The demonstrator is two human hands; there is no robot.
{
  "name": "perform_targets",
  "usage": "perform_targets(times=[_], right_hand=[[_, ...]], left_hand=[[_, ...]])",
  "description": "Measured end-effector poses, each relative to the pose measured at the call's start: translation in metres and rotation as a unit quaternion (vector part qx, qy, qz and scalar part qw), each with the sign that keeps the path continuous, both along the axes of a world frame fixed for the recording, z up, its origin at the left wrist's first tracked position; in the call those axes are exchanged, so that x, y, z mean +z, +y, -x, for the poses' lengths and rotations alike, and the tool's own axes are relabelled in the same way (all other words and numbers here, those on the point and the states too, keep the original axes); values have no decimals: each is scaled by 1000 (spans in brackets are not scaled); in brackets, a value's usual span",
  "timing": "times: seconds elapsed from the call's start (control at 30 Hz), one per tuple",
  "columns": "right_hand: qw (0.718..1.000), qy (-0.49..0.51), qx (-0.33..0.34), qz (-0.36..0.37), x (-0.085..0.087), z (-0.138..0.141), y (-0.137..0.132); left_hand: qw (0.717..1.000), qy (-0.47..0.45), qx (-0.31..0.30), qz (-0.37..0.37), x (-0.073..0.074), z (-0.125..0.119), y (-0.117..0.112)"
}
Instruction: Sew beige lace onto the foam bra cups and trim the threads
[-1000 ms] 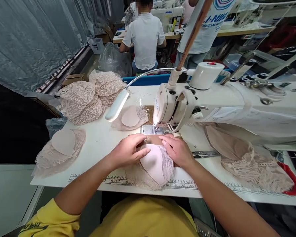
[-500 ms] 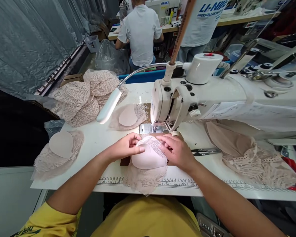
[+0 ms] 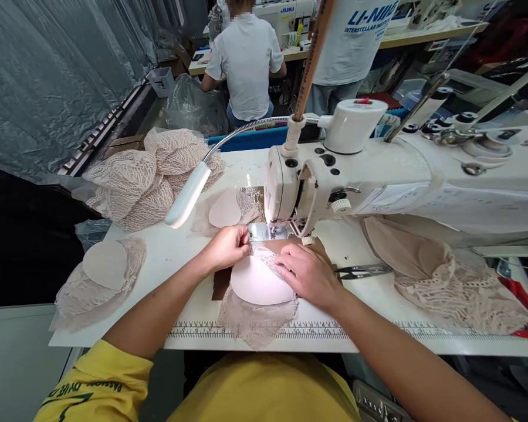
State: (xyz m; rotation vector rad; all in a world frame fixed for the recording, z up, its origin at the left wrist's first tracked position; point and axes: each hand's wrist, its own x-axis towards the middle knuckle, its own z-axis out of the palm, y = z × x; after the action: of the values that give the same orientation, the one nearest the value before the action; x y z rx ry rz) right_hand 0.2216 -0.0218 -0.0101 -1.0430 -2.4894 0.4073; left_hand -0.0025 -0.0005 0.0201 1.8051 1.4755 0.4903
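A pale lace bra cup (image 3: 257, 281) with a smooth white pad lies in front of the sewing machine's needle area. Closed in a pinch, my left hand (image 3: 229, 248) grips the cup's upper left lace edge, close to the metal needle plate (image 3: 259, 232). My right hand (image 3: 310, 275) is closed at the upper right lace edge, its fingers curled together over the fabric; the thumb is partly hidden. Above both hands stands the sewing machine (image 3: 286, 187). Scalelike lace from the cup spreads toward the table's front edge.
Another padded lace piece (image 3: 225, 208) lies behind my left hand. A lace piece (image 3: 105, 266) and a lace pile (image 3: 136, 181) are at left. Scissors (image 3: 363, 271) lie right of my right hand, near beige lace fabric (image 3: 457, 281). A lamp (image 3: 188, 193) overhangs; a co-worker (image 3: 246, 64) sits beyond.
My left hand has moved up toward the needle plate, its thumb tucking in from the pad. My right hand has shifted slightly down over the lace. The cup now lies flatter.
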Motion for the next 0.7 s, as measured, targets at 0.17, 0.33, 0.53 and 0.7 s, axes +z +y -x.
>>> perform_targets(times=[0.17,0.33,0.53,0.7], right_hand=[[1000,-20,-9,1,-2,0,0],[998,-40,-32,-32,-5,-1,-1],[992,-80,-69,-64,-1,2,3],[988,-114,-85,-58,2,5,6]], left_hand=[[973,94,-36,-209,16,-6,-19],[934,169,-183,-256,-6,-21,-33],[917,183,-218,-280,-23,-22,-23],[920,185,-209,-276,-22,-18,-17]])
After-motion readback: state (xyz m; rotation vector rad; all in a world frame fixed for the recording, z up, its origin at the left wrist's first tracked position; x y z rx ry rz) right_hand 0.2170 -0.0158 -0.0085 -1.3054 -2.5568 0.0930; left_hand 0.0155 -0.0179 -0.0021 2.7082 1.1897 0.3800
